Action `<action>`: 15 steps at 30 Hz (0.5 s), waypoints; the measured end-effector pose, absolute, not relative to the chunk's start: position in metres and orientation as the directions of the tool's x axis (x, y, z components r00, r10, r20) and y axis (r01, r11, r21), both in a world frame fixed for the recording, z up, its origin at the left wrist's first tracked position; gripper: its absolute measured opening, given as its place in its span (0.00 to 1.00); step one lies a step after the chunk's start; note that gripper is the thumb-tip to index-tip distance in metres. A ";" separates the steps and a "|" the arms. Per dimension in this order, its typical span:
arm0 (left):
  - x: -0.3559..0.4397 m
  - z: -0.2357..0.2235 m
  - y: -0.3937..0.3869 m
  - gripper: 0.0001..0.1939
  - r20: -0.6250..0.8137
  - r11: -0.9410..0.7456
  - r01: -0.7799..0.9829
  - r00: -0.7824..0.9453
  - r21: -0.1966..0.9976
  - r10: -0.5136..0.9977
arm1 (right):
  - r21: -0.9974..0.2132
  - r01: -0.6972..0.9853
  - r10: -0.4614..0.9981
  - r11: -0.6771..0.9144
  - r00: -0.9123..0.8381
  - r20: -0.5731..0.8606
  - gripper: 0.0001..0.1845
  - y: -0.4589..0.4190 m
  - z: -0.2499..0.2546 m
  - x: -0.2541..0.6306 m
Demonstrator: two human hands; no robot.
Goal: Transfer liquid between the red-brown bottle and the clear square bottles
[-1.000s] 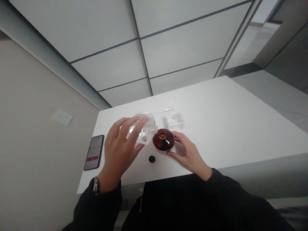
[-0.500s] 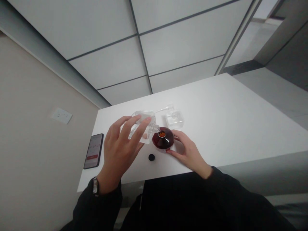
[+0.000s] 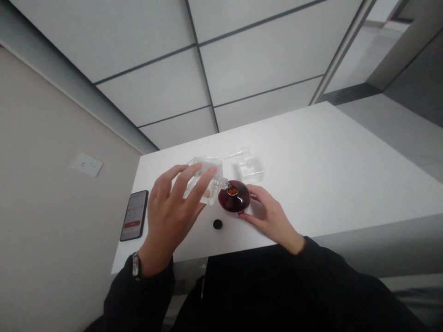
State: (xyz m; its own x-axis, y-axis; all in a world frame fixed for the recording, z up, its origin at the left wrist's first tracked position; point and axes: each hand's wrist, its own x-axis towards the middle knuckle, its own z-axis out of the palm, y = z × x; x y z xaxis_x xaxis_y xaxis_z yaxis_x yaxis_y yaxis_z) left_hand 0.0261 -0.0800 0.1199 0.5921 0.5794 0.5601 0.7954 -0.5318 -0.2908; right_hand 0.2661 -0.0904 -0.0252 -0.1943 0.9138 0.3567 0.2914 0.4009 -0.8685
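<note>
Clear bottle [image 3: 212,187], held in arched left hand [image 3: 169,207], tilts toward 3 o'clock; right hand [image 3: 272,216] clasps red jar [image 3: 238,199] from 4 o'clock.

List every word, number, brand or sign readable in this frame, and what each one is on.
Readable text: none.
Phone: a row of characters on the screen and any lettering on its red bar, too blurred to quote.
Clear bottle, dark red bottle, black cap, wall socket: no lettering I can make out.
</note>
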 end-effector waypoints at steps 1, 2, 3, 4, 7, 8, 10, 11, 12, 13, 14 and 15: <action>0.026 0.120 -0.080 0.31 0.561 -0.531 0.796 0.591 -0.290 0.580 | -0.869 0.292 0.914 0.400 -0.196 0.355 0.33 -0.090 -0.025 0.266; 0.026 0.120 -0.080 0.31 0.562 -0.530 0.798 0.588 -0.287 0.582 | -0.869 0.293 0.914 0.399 -0.198 0.354 0.33 -0.090 -0.025 0.266; 0.026 0.120 -0.080 0.31 0.565 -0.529 0.799 0.586 -0.285 0.581 | -0.869 0.293 0.915 0.398 -0.199 0.352 0.34 -0.090 -0.025 0.266; 0.026 0.120 -0.080 0.31 0.568 -0.528 0.800 0.585 -0.286 0.579 | -0.870 0.294 0.915 0.397 -0.200 0.350 0.33 -0.090 -0.025 0.267; 0.026 0.120 -0.079 0.30 0.564 -0.530 0.789 0.601 -0.310 0.566 | -0.870 0.294 0.915 0.396 -0.202 0.349 0.33 -0.090 -0.025 0.267; 0.026 0.120 -0.079 0.30 0.562 -0.529 0.787 0.605 -0.317 0.564 | -0.870 0.294 0.915 0.397 -0.202 0.350 0.33 -0.090 -0.025 0.267; 0.026 0.120 -0.079 0.30 0.563 -0.527 0.787 0.605 -0.320 0.563 | -0.869 0.294 0.914 0.399 -0.201 0.352 0.33 -0.090 -0.025 0.266; 0.026 0.120 -0.080 0.30 0.563 -0.527 0.790 0.602 -0.315 0.566 | -0.868 0.295 0.914 0.399 -0.201 0.353 0.33 -0.090 -0.025 0.266; 0.026 0.120 -0.080 0.31 0.564 -0.528 0.792 0.598 -0.306 0.570 | -0.867 0.296 0.914 0.400 -0.200 0.353 0.33 -0.090 -0.025 0.266; 0.026 0.120 -0.080 0.31 0.562 -0.531 0.793 0.595 -0.298 0.574 | -0.867 0.297 0.914 0.400 -0.199 0.353 0.34 -0.090 -0.024 0.266; 0.026 0.120 -0.080 0.31 0.561 -0.534 0.793 0.594 -0.293 0.576 | -0.867 0.298 0.914 0.400 -0.199 0.353 0.34 -0.090 -0.024 0.266; 0.026 0.120 -0.081 0.32 0.559 -0.536 0.792 0.596 -0.292 0.576 | -0.867 0.298 0.914 0.399 -0.200 0.352 0.34 -0.090 -0.024 0.266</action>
State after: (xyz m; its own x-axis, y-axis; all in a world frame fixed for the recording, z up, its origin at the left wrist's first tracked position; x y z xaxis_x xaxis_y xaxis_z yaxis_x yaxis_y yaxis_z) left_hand 0.0260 -0.0806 0.1204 0.5956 0.5765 0.5594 0.7924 -0.5358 -0.2915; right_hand 0.2664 -0.0903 -0.0236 -0.1995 0.9143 0.3524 0.2983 0.3992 -0.8670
